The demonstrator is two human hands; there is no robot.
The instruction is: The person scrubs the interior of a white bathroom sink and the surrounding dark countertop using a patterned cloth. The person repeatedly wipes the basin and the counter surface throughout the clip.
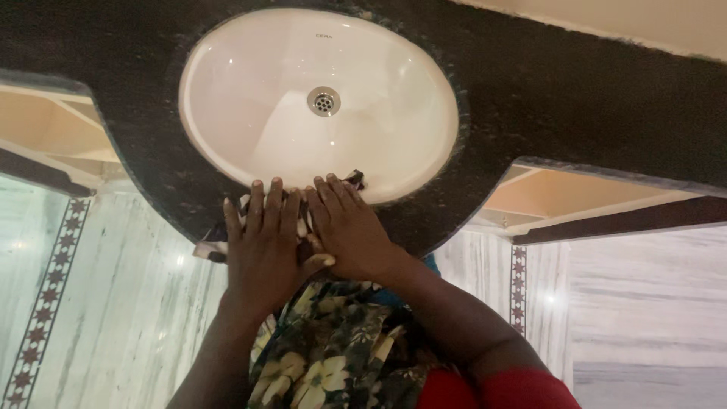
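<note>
- Both hands are laid flat, side by side, on the near rim of a dark speckled tabletop (530, 83), just where a white oval basin (250, 98) is sunk into it.
- The left hand (263, 246) is pressed palm-down on a cloth (208, 248) with light and dark patches; its fingers are spread and straight, so no closed grip is made, only a flat press on the fabric.
- The right hand (350, 227) is laid just beside the left, thumbs nearly touching, its fingers also outstretched over the same cloth; its grip is likewise open, with nothing clasped.
- The cloth is found under both palms on the near edge of the tabletop; a light corner is seen sticking out to the left of the left hand, and a dark scrap is seen at the basin lip beyond the right fingertips.
- The step in hand is judged to be wiping or pressing the cloth along the rim between basin and tabletop edge.
- A further stroke would call for steady downward pressure from both palms, so that the cloth is kept from bunching or sliding into the basin.
- A metal drain (323, 101) is seen at the far middle of the basin, which looks dry and bare.
- A pale marble floor (129, 318) with a patterned border strip is seen below.
</note>
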